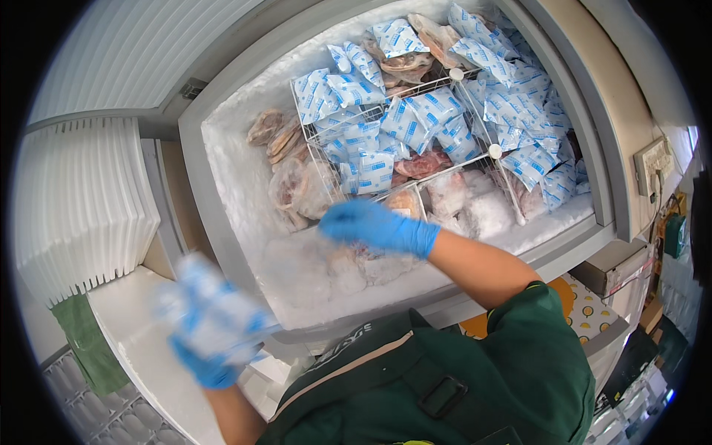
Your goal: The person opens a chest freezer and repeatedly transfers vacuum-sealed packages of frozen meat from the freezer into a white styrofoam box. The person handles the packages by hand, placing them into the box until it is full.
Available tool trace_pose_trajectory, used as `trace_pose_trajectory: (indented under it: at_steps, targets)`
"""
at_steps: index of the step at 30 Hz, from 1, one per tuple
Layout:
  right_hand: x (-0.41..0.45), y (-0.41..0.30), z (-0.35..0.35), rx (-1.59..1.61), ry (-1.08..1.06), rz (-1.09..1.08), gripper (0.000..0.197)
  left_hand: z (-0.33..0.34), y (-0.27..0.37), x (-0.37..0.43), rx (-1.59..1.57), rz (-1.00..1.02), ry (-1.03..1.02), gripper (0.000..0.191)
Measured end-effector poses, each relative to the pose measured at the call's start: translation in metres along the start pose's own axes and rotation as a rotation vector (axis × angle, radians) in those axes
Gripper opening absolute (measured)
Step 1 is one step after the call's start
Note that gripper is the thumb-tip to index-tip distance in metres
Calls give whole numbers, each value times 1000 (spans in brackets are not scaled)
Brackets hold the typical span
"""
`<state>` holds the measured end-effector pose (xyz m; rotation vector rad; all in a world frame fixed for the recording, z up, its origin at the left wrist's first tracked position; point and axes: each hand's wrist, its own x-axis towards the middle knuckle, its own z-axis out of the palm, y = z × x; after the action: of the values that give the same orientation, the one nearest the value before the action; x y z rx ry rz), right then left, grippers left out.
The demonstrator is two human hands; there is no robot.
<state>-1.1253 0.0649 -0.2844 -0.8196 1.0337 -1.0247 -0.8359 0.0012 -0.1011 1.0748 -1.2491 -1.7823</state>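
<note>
My left hand (206,364), in a blue disposable glove, grips several white-and-blue ice packs (217,317) outside the freezer's left front corner. Motion blurs the packs, so their number is unclear. Over the front of the open chest freezer (233,245) is my right hand (370,222), also gloved in blue. Its fingers are curled and partly hidden, so whether they hold anything cannot be seen. Beyond it, ice packs (420,119) fill wire baskets (328,161) among bagged frozen meat (303,186). A red meat piece (423,164) shows between packs.
Thick frost (231,156) coats the freezer's inner walls. Stacked white ribbed panels (83,206) stand at the left, above a white surface (150,328). A wall socket with a plug (653,167) is at the right. Egg trays (105,411) lie at lower left.
</note>
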Motion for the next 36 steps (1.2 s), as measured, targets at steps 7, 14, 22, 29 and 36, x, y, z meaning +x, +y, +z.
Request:
trace_pose_trajectory:
  at_steps: [7, 14, 22, 29, 36]
  targets:
    - [69, 134, -121, -789, 684, 45, 34, -126, 165, -60, 1071, 526, 643, 50]
    - [102, 123, -119, -1280, 373, 273, 22, -187, 162, -68, 46, 409, 595, 45]
    - [67, 85, -101, -1076, 432, 162, 33, 15, -32, 53, 615, -251, 146, 49]
    - [23, -35, -27, -449, -82, -152, 42, 68, -94, 89, 759, -328, -368, 59]
    - [114, 90, -103, 186, 926, 111, 43, 42, -119, 61, 229, -647, -161, 50]
